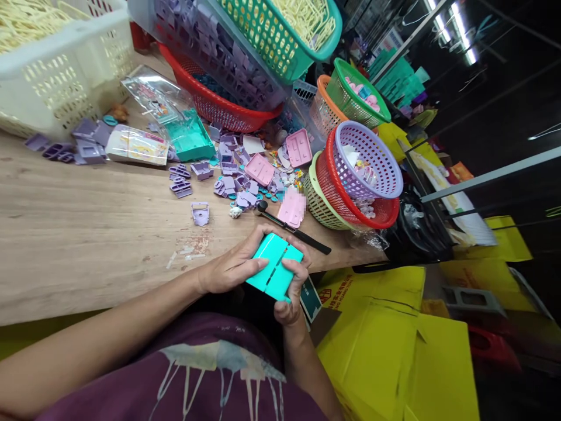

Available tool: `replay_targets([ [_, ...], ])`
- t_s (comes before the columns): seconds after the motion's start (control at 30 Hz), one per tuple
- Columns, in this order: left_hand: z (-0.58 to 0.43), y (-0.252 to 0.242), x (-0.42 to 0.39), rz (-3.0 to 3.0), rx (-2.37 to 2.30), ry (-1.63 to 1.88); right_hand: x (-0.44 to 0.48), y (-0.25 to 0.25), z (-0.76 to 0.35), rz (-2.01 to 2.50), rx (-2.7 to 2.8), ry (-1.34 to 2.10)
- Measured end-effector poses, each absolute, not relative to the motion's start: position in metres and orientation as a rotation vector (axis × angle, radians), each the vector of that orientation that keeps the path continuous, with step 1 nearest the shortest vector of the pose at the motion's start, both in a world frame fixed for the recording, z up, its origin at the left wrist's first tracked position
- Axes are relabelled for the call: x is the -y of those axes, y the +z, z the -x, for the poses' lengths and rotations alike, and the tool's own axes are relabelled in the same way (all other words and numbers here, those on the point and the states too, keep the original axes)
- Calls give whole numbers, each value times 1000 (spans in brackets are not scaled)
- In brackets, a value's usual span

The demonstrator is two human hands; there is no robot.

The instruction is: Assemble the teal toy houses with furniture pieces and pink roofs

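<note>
Both my hands grip a turquoise plastic case (pixel 274 269) near the front edge of the wooden table (pixel 87 234). My left hand (pixel 230 266) wraps its left side, thumb lying across the top. My right hand (pixel 293 286) clutches its right and lower edge, fingers curled round it. A dark seam runs down the middle of the case. Just beyond it lie a black-handled tool (pixel 291 228) and a pink plastic part (pixel 291 208).
Small purple parts (pixel 228 184) and pink lids (pixel 259 169) litter the table. An open turquoise tray (pixel 189 137) and clear packets (pixel 137 144) lie further back. Stacked baskets (pixel 359 175) stand at right, bigger baskets (pixel 219 105) behind. Yellow cartons (pixel 394 339) sit below right.
</note>
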State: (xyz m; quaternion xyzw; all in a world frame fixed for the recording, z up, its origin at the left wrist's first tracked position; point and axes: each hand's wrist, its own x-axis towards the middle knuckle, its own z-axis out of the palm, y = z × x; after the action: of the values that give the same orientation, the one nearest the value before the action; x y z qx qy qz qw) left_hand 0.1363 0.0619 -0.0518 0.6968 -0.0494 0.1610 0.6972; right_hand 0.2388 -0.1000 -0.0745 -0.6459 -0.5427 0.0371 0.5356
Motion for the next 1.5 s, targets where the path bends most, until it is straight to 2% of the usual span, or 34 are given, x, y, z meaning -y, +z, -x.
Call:
replay_targets([
  [0.47, -140, -54, -58, -1348, -47, 281, 99, -83, -237, 1448, 1225, 103],
  [0.8, -141, -59, -54, -1233, -107, 277, 86, -85, -231, 1202, 674, 441],
  [1.17, -142, -57, -56, -1266, -153, 304, 83, -60, -240, 1242, 716, 587],
  [1.27, -141, -50, -61, -1467, -170, 419, 87, -59, -242, 1303, 771, 499],
  [1.4, -136, -53, -61, -1762, -202, 512, 78, -63, -245, 1401, 751, 182],
  [1.5, -138, -62, -53, -1849, -165, 611, 66, -69, -243, 1375, 613, 157],
])
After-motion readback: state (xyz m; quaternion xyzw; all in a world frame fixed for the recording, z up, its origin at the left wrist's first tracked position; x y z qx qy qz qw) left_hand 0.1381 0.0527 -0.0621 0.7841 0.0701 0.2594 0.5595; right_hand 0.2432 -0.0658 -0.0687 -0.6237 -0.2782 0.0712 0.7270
